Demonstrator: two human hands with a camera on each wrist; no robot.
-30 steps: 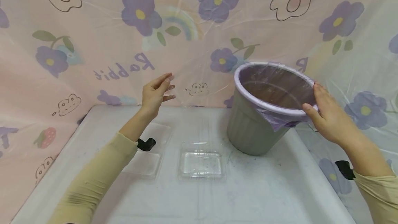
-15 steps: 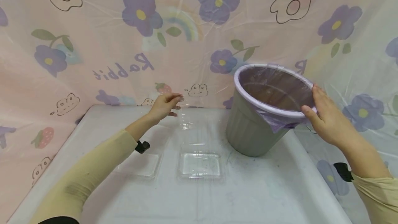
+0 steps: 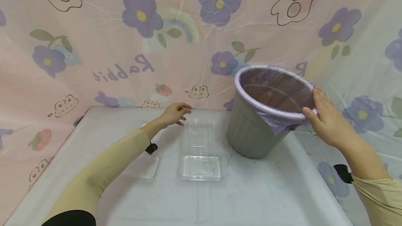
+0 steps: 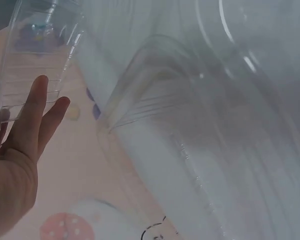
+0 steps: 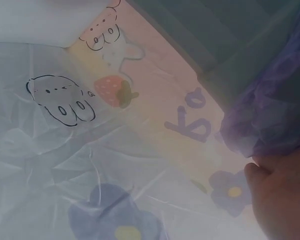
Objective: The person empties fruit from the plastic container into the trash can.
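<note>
A clear plastic clamshell box (image 3: 201, 166) lies on the white table, with its lid (image 3: 199, 128) folded back toward the wall. My left hand (image 3: 173, 114) is at the lid's far left corner; in the left wrist view the lid's edge (image 4: 4, 75) runs between the thumb and the extended fingers (image 4: 32, 107). To the right a grey trash bin (image 3: 255, 125) leans over, its mouth facing up and toward the right. My right hand (image 3: 329, 121) holds the bin's right rim, over the purple bag (image 5: 270, 115) that lines it.
Another clear plastic box (image 3: 146, 166) lies left of the first, partly hidden by my left forearm. Printed sheeting (image 3: 176, 58) rises behind the table (image 3: 245, 201) and along both sides.
My left hand has come down and slightly right, and the clear lid has swung back with it to near the table. The right hand stays on the bin's rim.
</note>
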